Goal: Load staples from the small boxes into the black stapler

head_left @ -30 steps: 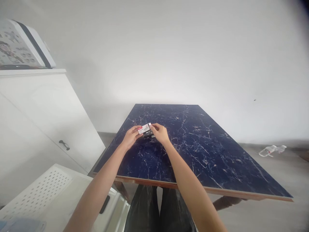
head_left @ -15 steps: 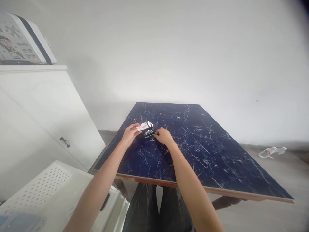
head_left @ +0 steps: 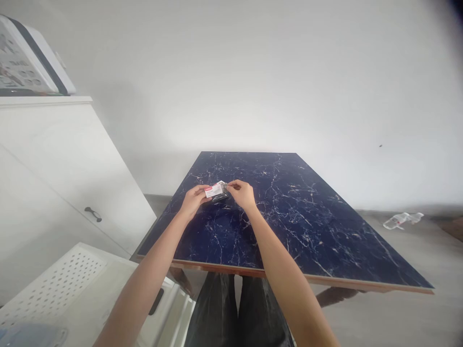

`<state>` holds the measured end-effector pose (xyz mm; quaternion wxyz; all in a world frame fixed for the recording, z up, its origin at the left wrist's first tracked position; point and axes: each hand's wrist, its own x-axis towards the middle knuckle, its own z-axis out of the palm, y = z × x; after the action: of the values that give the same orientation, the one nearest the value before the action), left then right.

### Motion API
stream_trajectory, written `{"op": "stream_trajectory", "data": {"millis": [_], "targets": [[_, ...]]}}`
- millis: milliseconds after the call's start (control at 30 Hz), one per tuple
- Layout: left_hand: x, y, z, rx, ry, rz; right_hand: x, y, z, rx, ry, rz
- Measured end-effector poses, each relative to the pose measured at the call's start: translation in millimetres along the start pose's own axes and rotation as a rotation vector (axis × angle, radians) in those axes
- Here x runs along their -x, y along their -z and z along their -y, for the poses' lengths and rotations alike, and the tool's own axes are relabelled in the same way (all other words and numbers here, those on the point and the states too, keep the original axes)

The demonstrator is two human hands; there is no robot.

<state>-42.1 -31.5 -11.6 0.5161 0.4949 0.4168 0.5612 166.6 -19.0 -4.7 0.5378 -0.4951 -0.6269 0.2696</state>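
A small white box with a red stripe [head_left: 214, 190] is held over the dark blue marbled table [head_left: 289, 217], at its left middle. My left hand [head_left: 193, 200] grips the box's left end. My right hand [head_left: 243, 193] pinches the box's right end, where a flap stands open. A small dark object [head_left: 221, 197] lies on the table just under the box; I cannot make out what it is.
A white cabinet [head_left: 54, 183] with a dark handle stands at the left, with a printed box [head_left: 25, 58] on top. A white perforated plastic lid [head_left: 61, 284] is at the lower left. An empty clear bottle [head_left: 400, 220] lies on the floor at the right.
My right hand dropped to the dark object on the table half a second ago, then rose back to the box's right end. My left hand kept hold of the box.
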Motion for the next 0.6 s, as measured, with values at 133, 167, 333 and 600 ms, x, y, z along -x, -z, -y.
{"op": "stream_trajectory", "data": {"millis": [133, 167, 333, 600], "targets": [[0, 0.7, 0, 0.015, 0.009, 0.0, 0, 1, -2, 0.015, 0.002, 0.024], [0, 1.3, 0, 0.022, 0.015, 0.008, 0, 1, -2, 0.016, -0.01, 0.019], [-2, 4.7, 3, 0.089, 0.045, 0.039, 0, -3, -3, -0.013, -0.023, 0.006], [-2, 6.6, 2, 0.124, 0.089, 0.07, 4, -12, -5, -0.081, -0.106, -0.052]]}}
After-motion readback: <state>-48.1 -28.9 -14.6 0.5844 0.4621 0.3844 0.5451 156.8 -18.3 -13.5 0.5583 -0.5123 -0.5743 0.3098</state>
